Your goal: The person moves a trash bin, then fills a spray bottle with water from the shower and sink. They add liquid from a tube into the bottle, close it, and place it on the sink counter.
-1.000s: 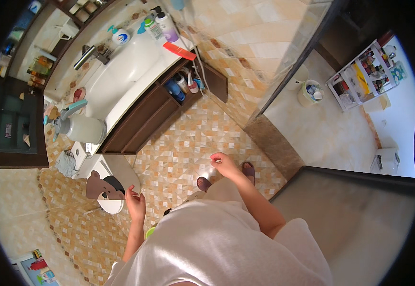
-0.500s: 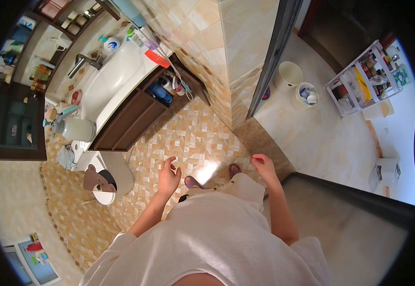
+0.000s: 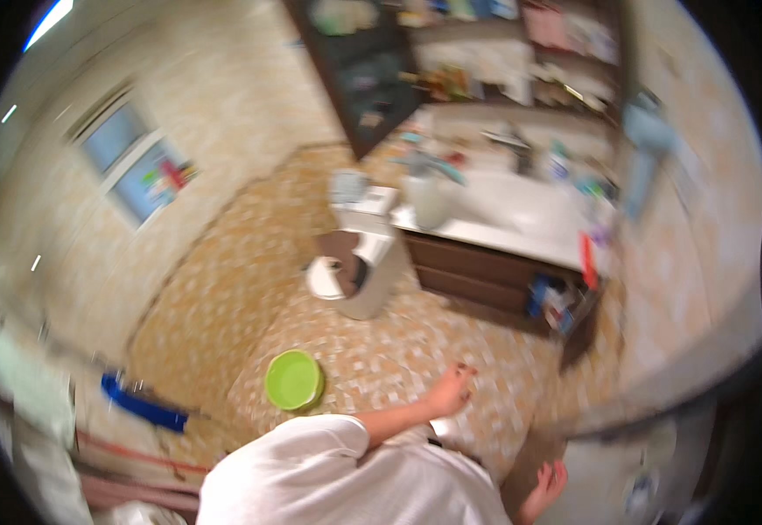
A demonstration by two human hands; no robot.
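Observation:
My left hand [image 3: 451, 391] hangs over the mosaic-tiled floor [image 3: 337, 337], its fingers loosely bent and apart with nothing in them. Lower right, my right hand [image 3: 546, 485] is over the doorway side, also with parted fingers and nothing held. Neither hand touches anything I can see. Nearest ahead of the left hand is the brown vanity cabinet [image 3: 473, 273], with its right compartment open on blue and white bottles [image 3: 552, 302]. The whole picture is smeared by motion.
A white toilet [image 3: 378, 284] with a brown bear-shaped lid cover [image 3: 337, 249] stands left of the cabinet. A lime-green basin [image 3: 294, 380] sits on the floor. The white washbasin [image 3: 503, 206] carries a large pale jug [image 3: 430, 199]. An open cabinet door [image 3: 580, 322] juts out.
My view and body have turned left. The toilet and vanity now lie ahead, the green basin and window have come into view, and the shelf rack outside has left it. Both hands stay without anything.

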